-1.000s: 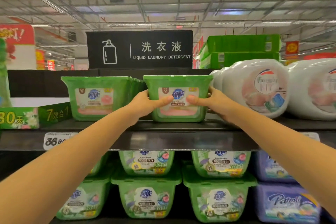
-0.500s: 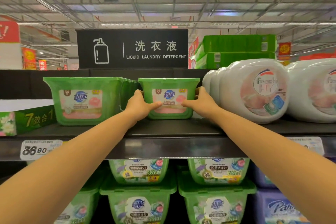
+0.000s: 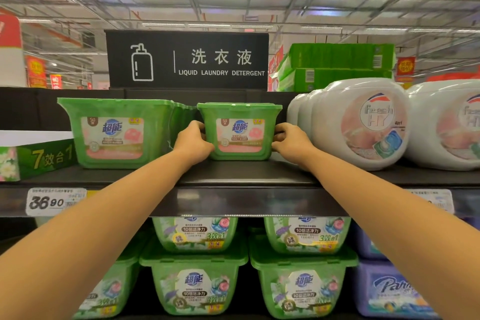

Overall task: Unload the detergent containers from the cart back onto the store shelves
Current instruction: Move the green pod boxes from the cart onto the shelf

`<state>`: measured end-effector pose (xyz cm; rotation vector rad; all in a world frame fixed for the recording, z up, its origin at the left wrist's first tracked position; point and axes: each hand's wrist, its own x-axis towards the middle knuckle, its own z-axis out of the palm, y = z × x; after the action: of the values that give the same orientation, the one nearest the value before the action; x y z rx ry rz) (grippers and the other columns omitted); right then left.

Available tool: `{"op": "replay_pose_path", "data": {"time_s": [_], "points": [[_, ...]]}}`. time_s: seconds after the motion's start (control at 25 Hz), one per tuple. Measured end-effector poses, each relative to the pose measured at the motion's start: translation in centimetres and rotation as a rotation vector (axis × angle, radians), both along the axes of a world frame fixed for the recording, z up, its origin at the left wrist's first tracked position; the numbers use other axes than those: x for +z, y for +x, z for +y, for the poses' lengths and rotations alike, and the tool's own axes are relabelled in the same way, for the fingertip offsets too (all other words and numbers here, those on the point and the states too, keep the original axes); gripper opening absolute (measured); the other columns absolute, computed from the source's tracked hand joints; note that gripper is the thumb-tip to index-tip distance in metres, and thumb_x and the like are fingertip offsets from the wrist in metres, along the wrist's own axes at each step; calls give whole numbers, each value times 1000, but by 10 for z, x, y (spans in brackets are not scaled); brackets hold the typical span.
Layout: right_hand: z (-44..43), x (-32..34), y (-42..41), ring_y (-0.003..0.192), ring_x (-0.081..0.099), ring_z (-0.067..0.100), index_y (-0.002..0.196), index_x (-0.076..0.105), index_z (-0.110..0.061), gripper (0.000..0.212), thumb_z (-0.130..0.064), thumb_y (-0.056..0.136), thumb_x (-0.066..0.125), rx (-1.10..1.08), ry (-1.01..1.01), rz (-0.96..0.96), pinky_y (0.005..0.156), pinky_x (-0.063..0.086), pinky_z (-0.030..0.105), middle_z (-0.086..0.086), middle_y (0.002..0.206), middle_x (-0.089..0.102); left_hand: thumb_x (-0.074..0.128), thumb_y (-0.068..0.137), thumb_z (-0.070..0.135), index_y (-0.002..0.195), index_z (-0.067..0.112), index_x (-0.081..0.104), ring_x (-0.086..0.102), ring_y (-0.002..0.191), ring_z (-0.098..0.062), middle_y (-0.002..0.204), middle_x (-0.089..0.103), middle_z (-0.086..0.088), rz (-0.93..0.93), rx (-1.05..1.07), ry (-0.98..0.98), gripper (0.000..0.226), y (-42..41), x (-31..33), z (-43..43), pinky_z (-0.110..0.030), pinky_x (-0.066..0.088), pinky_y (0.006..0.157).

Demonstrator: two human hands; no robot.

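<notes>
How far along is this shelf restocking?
Done: one green tub stands on the top shelf. In hand: the left hand and right hand grip a second tub, resting beside it. Left: letting go; the cart is out of view, so the rest is unknown.

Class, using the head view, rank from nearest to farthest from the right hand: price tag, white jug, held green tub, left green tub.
1. Held green tub: gripped by the right hand.
2. White jug: just to its right.
3. Left green tub: beyond the left hand.
4. Price tag: far left, on the shelf edge.
</notes>
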<state>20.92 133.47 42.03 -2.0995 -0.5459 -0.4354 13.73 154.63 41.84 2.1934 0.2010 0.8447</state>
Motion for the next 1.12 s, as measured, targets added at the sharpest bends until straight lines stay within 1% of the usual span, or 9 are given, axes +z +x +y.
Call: {"op": "replay_pose_path", "data": {"time_s": [0.2,0.36,0.48,0.64,0.8,0.88,0.96,1.04,1.12], "points": [[0,-1,-7,96,61,20,126,54,-7,38,-9,88,63,23,-3,-16,82,47,29,10,108,67,70,81,9,134,7,47,59,108,-26,120,62,-11,9,-42,-48,58,-4,1,-4,-44,53,93],[-5,-3,-20,85,62,12,125,58,-6,38,-9,88,65,84,22,-17,83,49,29,-1,89,67,69,82,11,135,7,48,57,114,-29,126,60,-12,7,-32,-141,57,-11,2,-9,-44,50,97],[-9,-3,-27,91,64,17,126,58,-6,39,-10,87,65,55,19,-61,91,52,34,2,92,68,69,82,12,134,8,49,57,114,-29,126,59,-12,-19,4,-142,55,-15,1,-9,-45,49,98],[-10,-3,-30,92,61,15,132,53,-6,46,-10,88,64,98,55,16,89,51,33,2,97,66,66,85,15,133,10,51,58,111,-28,125,61,-10,-19,0,-157,50,-19,0,-9,-45,50,96],[-13,0,-34,99,66,24,125,58,-5,39,-11,87,63,20,88,-38,93,53,40,10,107,69,61,87,22,120,13,63,61,105,-26,116,67,-7,-26,67,-56,34,-30,3,-14,-33,49,90],[-17,1,-43,94,66,24,119,61,-3,31,-9,88,60,33,231,-26,87,56,40,11,103,68,61,86,19,119,14,64,61,107,-22,114,68,-4,-98,105,-20,33,-44,5,-21,-32,47,91],[-24,1,-61,78,65,16,112,64,-4,23,-6,89,58,85,370,-77,73,56,30,9,93,68,60,86,15,113,16,66,63,100,-16,109,69,-1,-250,49,-83,28,-65,4,-33,-33,50,92],[-36,-3,-87,64,62,3,98,66,-15,13,-8,90,58,135,482,-171,58,51,17,1,83,69,60,87,12,104,21,68,63,87,-5,97,70,6,-391,-69,-175,21,-94,-7,-51,-25,53,86],[-52,-15,-117,59,61,-2,87,66,-25,15,-12,90,58,204,582,-229,51,46,13,-6,74,71,61,87,7,98,25,67,64,81,-1,91,70,11,-469,-221,-264,22,-124,-28,-70,-15,52,76]]}}
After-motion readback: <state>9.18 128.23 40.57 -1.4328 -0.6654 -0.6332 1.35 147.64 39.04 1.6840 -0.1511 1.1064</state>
